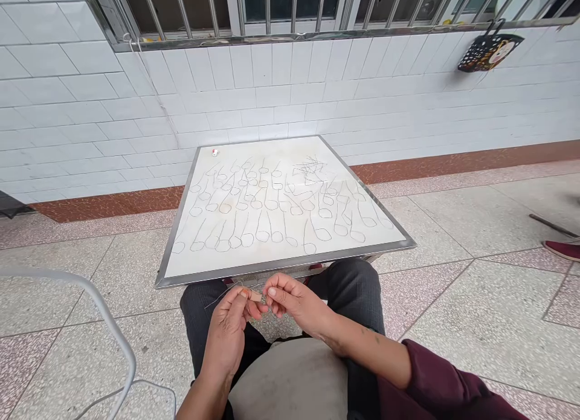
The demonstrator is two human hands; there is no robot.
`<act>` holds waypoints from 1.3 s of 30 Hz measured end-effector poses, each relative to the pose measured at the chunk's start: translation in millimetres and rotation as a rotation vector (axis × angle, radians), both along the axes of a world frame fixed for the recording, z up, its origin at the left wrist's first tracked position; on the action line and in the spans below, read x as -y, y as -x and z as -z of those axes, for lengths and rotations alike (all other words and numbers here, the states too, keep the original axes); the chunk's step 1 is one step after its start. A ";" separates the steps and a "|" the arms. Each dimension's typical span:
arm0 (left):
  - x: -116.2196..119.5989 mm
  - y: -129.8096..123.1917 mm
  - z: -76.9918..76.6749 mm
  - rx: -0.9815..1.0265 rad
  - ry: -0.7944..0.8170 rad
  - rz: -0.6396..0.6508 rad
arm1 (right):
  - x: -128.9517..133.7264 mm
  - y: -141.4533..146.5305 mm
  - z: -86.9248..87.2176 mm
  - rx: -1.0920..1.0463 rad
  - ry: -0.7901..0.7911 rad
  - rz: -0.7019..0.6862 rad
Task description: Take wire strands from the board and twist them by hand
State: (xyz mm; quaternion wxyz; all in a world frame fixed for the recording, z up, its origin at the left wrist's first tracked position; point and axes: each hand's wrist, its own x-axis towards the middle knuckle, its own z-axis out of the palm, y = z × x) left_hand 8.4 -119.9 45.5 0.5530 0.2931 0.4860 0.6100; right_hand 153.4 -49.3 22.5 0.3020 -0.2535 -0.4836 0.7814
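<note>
Fingers, left hand (229, 332): thumb and forefinger grasping a small tan piece (256, 296), which projects from between their tips toward the opposite hand. Fingers, right hand (294, 305): thumb and forefinger pinched together on fine wire (269, 303), just beside the tan piece's far end; exact contact too small to tell. One loose strand (220, 298), thin, extending from the left fingers outward over the dark trousers (353, 287). Both hands positioned above the lap, just short of the near edge of one low table (285, 264), white top, grey metal rim. On the table: numerous looped wires (272, 205), laid in uneven rows, all apart from the fingers; one tangle of straighter wires (310, 169), toward the far right; one small red-and-white item (215, 152), far left corner. On the wall: one dark dotted bag (489, 51), hanging.
</note>
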 end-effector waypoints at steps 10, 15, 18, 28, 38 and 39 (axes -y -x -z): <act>-0.2 -4.4 8.0 0.030 0.008 -0.045 | 8.0 4.9 8.4 -0.062 0.053 0.054; 0.9 -3.3 8.1 0.018 0.028 -0.006 | 4.2 2.4 9.4 0.021 -0.049 0.020; 3.2 -1.1 7.2 -0.036 0.047 0.019 | -1.5 -1.7 4.6 0.131 -0.250 0.005; 10.8 -5.2 14.8 -0.547 0.089 0.165 | -12.1 4.8 -20.2 0.340 -0.790 0.070; 10.6 -4.6 5.9 -0.648 0.049 0.134 | -4.4 7.3 -31.3 0.387 -0.865 0.145; 10.5 -5.3 4.1 -0.625 0.038 0.133 | -4.2 7.7 -32.1 0.358 -0.767 0.138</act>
